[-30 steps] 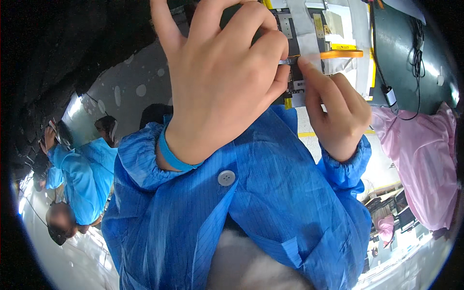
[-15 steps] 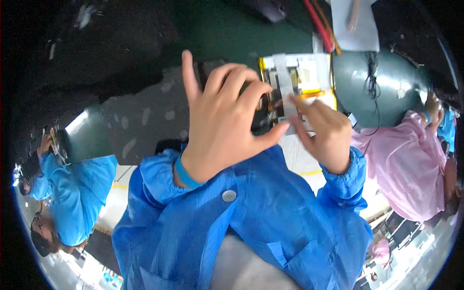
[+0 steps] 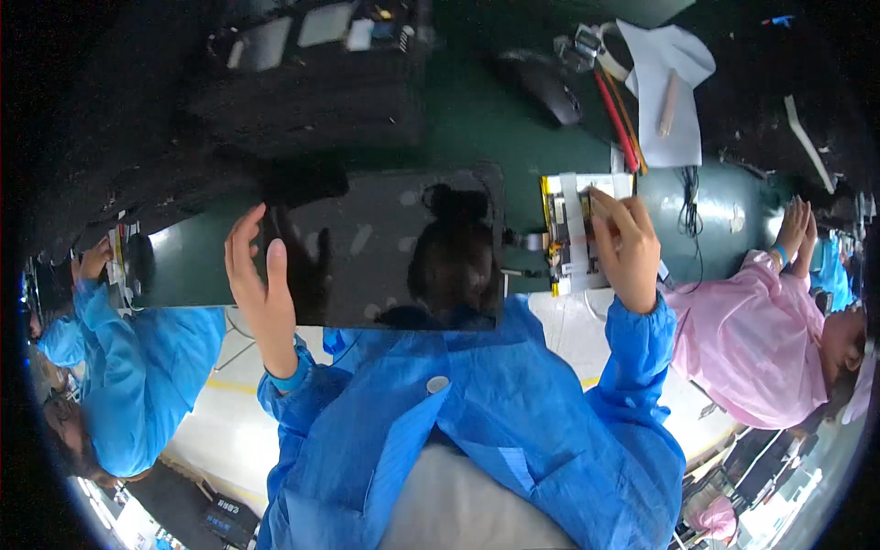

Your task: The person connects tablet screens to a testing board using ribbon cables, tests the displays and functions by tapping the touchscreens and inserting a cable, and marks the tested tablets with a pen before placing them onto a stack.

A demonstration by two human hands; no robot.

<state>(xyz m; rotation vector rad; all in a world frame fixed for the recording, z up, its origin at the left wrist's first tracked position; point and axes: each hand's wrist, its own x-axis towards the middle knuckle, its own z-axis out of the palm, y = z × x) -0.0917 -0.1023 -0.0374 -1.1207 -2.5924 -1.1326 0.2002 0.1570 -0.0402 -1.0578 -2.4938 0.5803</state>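
Note:
A glossy black screen panel (image 3: 367,247) lies flat in front of me, with dark reflections across it. My left hand (image 3: 263,293) is at its left edge, fingers stretched out and thumb apart, holding nothing. Flat cables at the panel's right side lead toward a battery-and-board assembly (image 3: 573,266) with yellow edges and pale tape strips. Over the right part of that assembly is my right hand (image 3: 628,247), its fingers bent and closed at the tape and board. The exact grip of its fingertips is partly hidden.
A black mouse (image 3: 545,87), a red pen-like tool (image 3: 616,119) and a white sheet (image 3: 655,82) lie farther back. Stacked dark panels (image 3: 312,101) stand at far left. A black cable (image 3: 689,202) lies right of the assembly. People in blue (image 3: 156,385) and pink (image 3: 761,339) sit either side.
My left hand has moved left, away from the assembly to the panel's left edge. My right hand stays at the assembly. The view has shifted, showing more of the table.

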